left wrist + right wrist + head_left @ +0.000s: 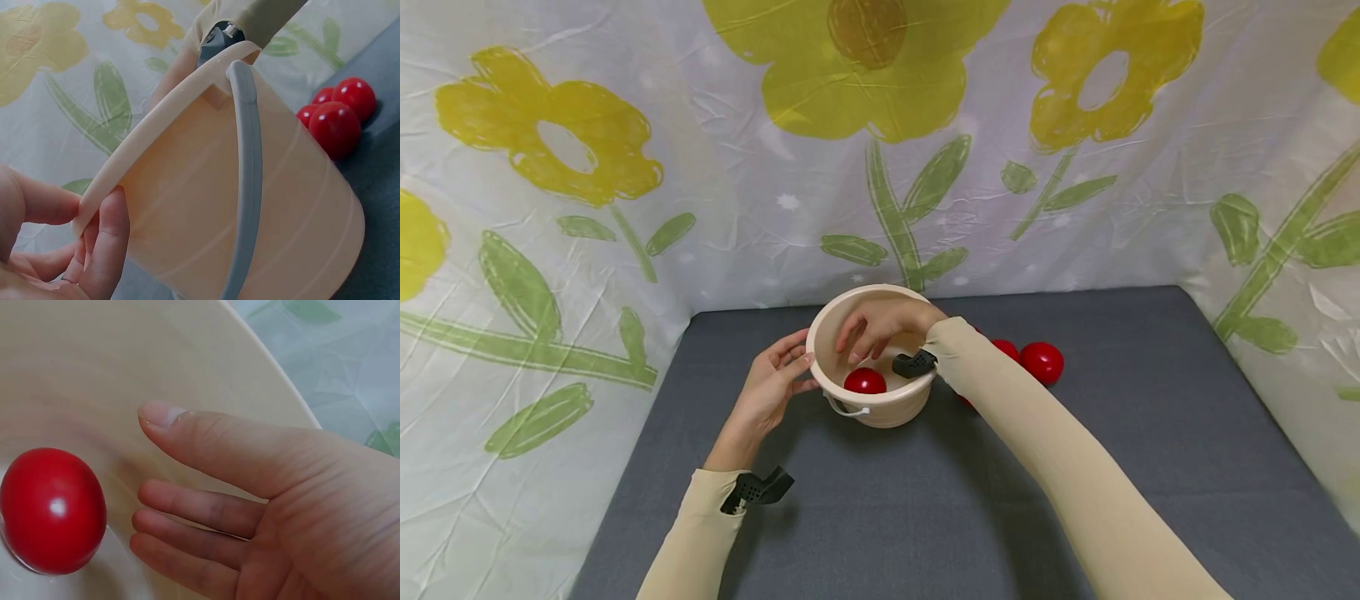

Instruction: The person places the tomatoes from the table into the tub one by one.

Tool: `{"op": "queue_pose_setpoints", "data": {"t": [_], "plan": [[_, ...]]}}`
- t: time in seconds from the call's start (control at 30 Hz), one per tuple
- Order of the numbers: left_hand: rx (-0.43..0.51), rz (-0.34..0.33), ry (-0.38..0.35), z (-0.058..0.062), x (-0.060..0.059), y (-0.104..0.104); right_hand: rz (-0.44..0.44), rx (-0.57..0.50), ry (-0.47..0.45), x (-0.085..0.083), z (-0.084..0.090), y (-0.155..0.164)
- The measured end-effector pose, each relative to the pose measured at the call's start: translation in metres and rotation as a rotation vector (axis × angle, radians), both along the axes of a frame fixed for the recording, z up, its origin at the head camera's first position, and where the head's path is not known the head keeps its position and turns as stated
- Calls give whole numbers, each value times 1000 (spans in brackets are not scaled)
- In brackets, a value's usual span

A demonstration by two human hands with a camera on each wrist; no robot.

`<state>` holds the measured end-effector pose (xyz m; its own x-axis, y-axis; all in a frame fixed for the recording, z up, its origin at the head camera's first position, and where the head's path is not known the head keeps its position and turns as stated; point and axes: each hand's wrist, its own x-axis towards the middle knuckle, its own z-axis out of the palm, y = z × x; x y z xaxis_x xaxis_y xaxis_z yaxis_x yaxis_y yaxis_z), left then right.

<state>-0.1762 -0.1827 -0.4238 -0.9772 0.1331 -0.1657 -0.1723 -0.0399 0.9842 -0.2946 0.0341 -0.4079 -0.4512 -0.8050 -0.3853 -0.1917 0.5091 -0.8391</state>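
Here, grey tabletop (880, 517), flower-printed sheeting (737, 208) behind; left grip (771, 383) pinches bucket (887, 412), right grip (886, 323) relaxed inside.

- Hands: one left hand (771, 387) and one right hand (886, 322), two in all.
- Bucket (887, 414): one.
- Bucket handle (248, 169): one.
- Red balls (865, 381): five visible, comprising one inside the bucket and four outside it, the latter group counted in the left wrist view.
- Beige sleeves (1037, 425): two.
- Black wrist devices (758, 490): two.
- Table (865, 533): one.
- Yellow flowers (790, 92): five in the head view, including those cut by its edges.
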Motion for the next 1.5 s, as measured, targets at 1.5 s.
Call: {"op": "queue_pose_setpoints", "data": {"t": [1.5], "plan": [[35, 2, 1, 2, 1, 1, -324, -211, 306, 3, 79, 159]]}}
